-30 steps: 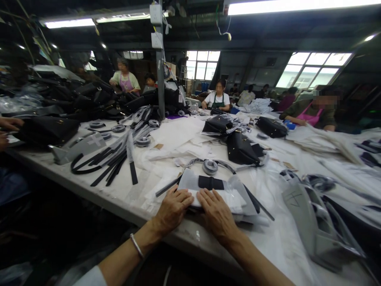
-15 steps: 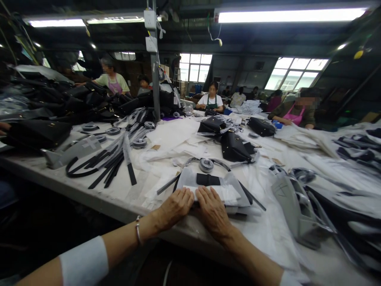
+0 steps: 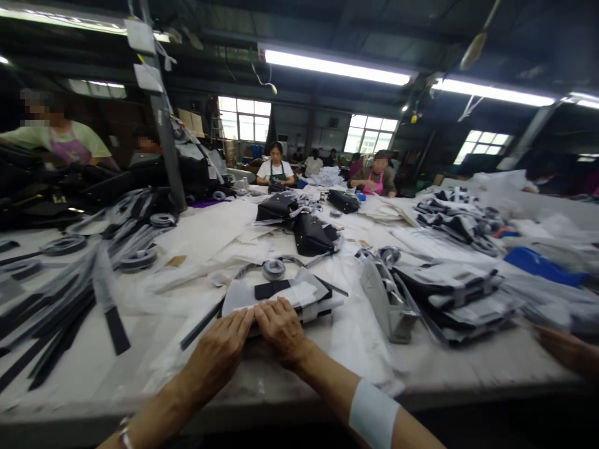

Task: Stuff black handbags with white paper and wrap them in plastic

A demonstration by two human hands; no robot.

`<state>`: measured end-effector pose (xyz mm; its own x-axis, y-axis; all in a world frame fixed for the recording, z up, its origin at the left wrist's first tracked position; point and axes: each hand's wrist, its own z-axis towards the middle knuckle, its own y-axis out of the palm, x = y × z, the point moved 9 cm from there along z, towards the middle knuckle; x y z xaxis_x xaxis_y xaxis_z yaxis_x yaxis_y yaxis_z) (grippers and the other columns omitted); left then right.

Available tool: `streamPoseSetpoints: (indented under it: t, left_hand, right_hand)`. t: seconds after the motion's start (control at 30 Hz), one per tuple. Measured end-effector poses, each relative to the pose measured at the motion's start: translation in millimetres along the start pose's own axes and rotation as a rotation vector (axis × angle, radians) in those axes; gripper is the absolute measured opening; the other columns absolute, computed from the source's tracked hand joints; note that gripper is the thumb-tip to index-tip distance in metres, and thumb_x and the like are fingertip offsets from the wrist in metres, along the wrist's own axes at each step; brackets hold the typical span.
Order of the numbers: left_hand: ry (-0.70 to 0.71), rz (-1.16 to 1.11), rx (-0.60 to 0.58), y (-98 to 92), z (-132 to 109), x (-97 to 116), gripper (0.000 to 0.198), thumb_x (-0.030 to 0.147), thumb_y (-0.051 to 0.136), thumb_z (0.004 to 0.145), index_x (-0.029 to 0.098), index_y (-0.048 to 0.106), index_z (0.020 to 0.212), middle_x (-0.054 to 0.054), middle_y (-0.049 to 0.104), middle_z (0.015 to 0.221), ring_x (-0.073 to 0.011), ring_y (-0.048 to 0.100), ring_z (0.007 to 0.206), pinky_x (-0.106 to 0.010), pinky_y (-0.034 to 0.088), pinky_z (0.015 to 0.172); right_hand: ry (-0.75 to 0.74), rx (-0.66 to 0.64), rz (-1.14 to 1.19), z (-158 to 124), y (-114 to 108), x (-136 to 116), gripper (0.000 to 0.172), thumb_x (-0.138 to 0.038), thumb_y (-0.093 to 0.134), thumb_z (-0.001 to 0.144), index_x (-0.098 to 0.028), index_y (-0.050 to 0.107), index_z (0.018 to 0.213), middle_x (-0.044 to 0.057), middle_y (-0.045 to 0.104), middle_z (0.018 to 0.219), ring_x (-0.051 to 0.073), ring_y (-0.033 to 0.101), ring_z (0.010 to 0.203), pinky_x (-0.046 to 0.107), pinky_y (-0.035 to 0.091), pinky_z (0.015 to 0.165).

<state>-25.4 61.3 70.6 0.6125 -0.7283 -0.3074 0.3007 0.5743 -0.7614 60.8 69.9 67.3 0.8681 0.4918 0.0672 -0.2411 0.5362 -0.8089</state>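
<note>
A flat black handbag (image 3: 271,289) lies before me, covered by white wrapping paper (image 3: 306,292). My left hand (image 3: 224,340) has its fingers curled over the near edge of the paper. Close beside it, my right hand (image 3: 279,327) grips the same edge, thumbs out of sight below. Just beyond the bag sits a coiled, wrapped strap (image 3: 274,269). A black strip (image 3: 201,324) sticks out at the bag's left.
A grey tape dispenser (image 3: 386,305) and a stack of wrapped black pieces (image 3: 461,296) stand to the right. Wrapped straps (image 3: 84,299) spread out on the left. Black bags (image 3: 314,234) lie farther back. Another person's hand (image 3: 564,346) reaches in at the right edge.
The view has swung to the right, bringing more of the table's right side in. Both hands stay on the paper's near edge. The other person's hand now shows at right.
</note>
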Motion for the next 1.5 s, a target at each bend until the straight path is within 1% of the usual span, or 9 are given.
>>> streamPoseSetpoints:
  t: [0.3, 0.47, 0.6, 0.7, 0.83, 1.0, 1.13, 1.3, 1.5]
  left_hand:
    - [0.022, 0.127, 0.200, -3.0, -2, -7, 0.040, 0.002, 0.036, 0.091, 0.014, 0.054, 0.125, -0.012, 0.070, 0.110, -0.0243, 0.068, 0.098, -0.038, 0.051, 0.090]
    - [-0.044, 0.098, 0.213, -4.2, -7, -24, 0.037, 0.010, 0.037, 0.093, 0.015, 0.054, 0.126, -0.011, 0.071, 0.109, -0.0237, 0.070, 0.092, -0.035, 0.053, 0.084]
    - [-0.130, 0.087, 0.233, -7.2, -16, -32, 0.036, 0.016, 0.039, 0.094, 0.016, 0.054, 0.126, -0.011, 0.071, 0.109, -0.0238, 0.070, 0.089, -0.035, 0.054, 0.080]
    - [-0.156, 0.070, 0.239, -7.5, -19, -30, 0.036, 0.015, 0.039, 0.095, 0.017, 0.055, 0.127, -0.009, 0.072, 0.110, -0.0228, 0.070, 0.089, -0.033, 0.053, 0.082]
    - [-0.175, 0.078, 0.250, -7.6, -20, -26, 0.035, 0.015, 0.039, 0.096, 0.014, 0.056, 0.127, -0.010, 0.072, 0.111, -0.0230, 0.070, 0.090, -0.033, 0.051, 0.083]
    - [-0.242, 0.065, 0.262, -3.2, -28, -33, 0.034, 0.018, 0.041, 0.098, 0.014, 0.056, 0.128, -0.010, 0.071, 0.114, -0.0237, 0.070, 0.092, -0.033, 0.050, 0.085]
    - [-0.331, 0.020, 0.253, 2.3, -34, -42, 0.036, 0.020, 0.043, 0.096, 0.017, 0.054, 0.130, -0.009, 0.070, 0.115, -0.0233, 0.071, 0.093, -0.032, 0.052, 0.084]
    - [-0.431, -0.013, 0.261, -4.5, -32, -52, 0.039, 0.020, 0.042, 0.091, 0.017, 0.053, 0.128, -0.009, 0.071, 0.112, -0.0236, 0.072, 0.092, -0.032, 0.056, 0.080]
    - [-0.540, -0.120, 0.241, -6.3, -33, -59, 0.045, 0.012, 0.044, 0.083, 0.020, 0.052, 0.126, -0.006, 0.071, 0.113, -0.0220, 0.071, 0.098, -0.032, 0.057, 0.084]
  right_hand:
    - [0.017, -0.080, 0.032, 18, 4, 1, 0.012, -0.022, 0.054, 0.092, -0.016, 0.058, 0.102, 0.006, 0.069, 0.094, 0.023, 0.062, 0.084, 0.039, 0.048, 0.080]
    - [-0.017, 0.145, 0.228, -6, -67, 11, 0.031, -0.032, 0.058, 0.095, -0.019, 0.057, 0.123, 0.006, 0.067, 0.124, 0.022, 0.058, 0.116, 0.042, 0.037, 0.111]
    - [0.159, 0.258, 0.306, -69, -123, 70, 0.023, -0.015, 0.047, 0.098, -0.023, 0.065, 0.110, 0.004, 0.073, 0.098, 0.017, 0.066, 0.097, 0.032, 0.050, 0.093]
    - [0.359, 0.034, 0.187, -106, -114, 130, 0.030, -0.012, 0.042, 0.098, -0.021, 0.066, 0.113, 0.007, 0.072, 0.104, 0.019, 0.068, 0.095, 0.031, 0.053, 0.084]
    - [0.481, -0.546, -0.072, -128, -61, 186, 0.064, 0.004, 0.038, 0.085, -0.023, 0.049, 0.142, 0.010, 0.055, 0.142, 0.022, 0.069, 0.100, 0.030, 0.053, 0.077]
    - [0.470, -0.841, -0.232, -114, -50, 203, 0.048, 0.005, 0.044, 0.085, -0.019, 0.066, 0.121, 0.010, 0.071, 0.108, 0.024, 0.069, 0.094, 0.029, 0.049, 0.073]
    - [0.410, -0.800, -0.305, -82, -64, 175, 0.031, 0.001, 0.044, 0.090, -0.013, 0.071, 0.096, 0.014, 0.070, 0.099, 0.026, 0.066, 0.094, 0.034, 0.045, 0.077]
    - [0.007, -0.701, -0.110, -45, -23, 63, 0.016, -0.023, 0.060, 0.095, -0.017, 0.071, 0.086, 0.009, 0.069, 0.090, 0.025, 0.060, 0.093, 0.037, 0.042, 0.084]
    - [-0.263, -0.684, 0.231, -47, 13, -24, 0.039, -0.057, 0.067, 0.087, -0.018, 0.070, 0.083, 0.006, 0.070, 0.092, 0.023, 0.062, 0.086, 0.035, 0.048, 0.078]
